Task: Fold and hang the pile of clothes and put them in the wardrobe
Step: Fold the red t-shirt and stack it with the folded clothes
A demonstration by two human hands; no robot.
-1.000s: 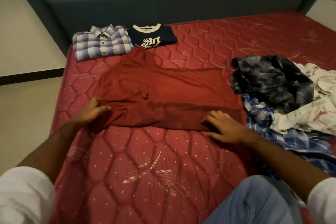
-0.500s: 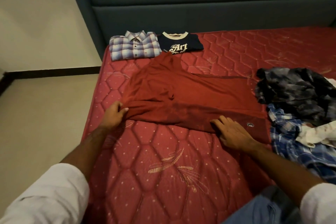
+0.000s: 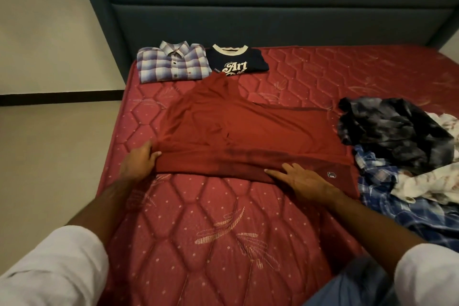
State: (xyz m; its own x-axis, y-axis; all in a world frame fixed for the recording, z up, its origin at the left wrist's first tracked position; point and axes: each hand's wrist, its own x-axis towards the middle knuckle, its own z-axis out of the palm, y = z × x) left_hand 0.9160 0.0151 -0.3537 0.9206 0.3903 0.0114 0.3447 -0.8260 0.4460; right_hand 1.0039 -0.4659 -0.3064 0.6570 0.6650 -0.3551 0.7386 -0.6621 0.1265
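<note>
A dark red shirt [image 3: 248, 126] lies spread across the red quilted mattress [image 3: 218, 218], its near edge folded over in a band. My left hand [image 3: 139, 161] grips the left end of that folded band. My right hand [image 3: 303, 179] lies flat with straight fingers on the band's right part, beside a small logo patch. A folded plaid shirt [image 3: 173, 63] and a folded navy "Art" T-shirt [image 3: 236, 62] sit side by side near the headboard. An unfolded pile of clothes [image 3: 402, 156] lies at the right: a dark mottled garment, a blue plaid shirt, a white printed one.
A dark teal padded headboard [image 3: 248, 7] runs along the back. The mattress's left edge drops to a beige floor [image 3: 49, 144] and a cream wall with a black skirting. My blue-jeaned knee [image 3: 360, 288] is at the bottom right.
The view has shifted and drawn closer. My left hand has pulled the shirt's left end nearer, straightening the folded band. My right hand stays pressed flat on the band.
</note>
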